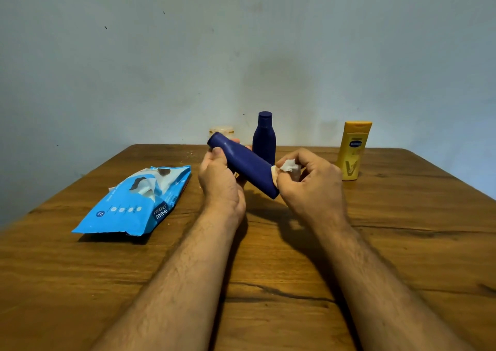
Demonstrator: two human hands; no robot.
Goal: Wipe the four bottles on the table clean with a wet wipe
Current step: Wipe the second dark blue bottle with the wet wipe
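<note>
My left hand [218,179] grips a dark blue bottle [243,164] near its upper end and holds it tilted above the table. My right hand [308,181] pinches a white wet wipe [288,166] against the bottle's lower end. A second dark blue bottle [264,138] stands upright behind them. A yellow bottle [351,149] stands upright to the right. A pale, whitish bottle [221,130] shows only its top behind the held bottle.
A blue wet-wipe pack [134,203] lies on the wooden table [268,270] to the left, with a wipe poking out of its opening. A pale blue wall rises right behind the table's far edge.
</note>
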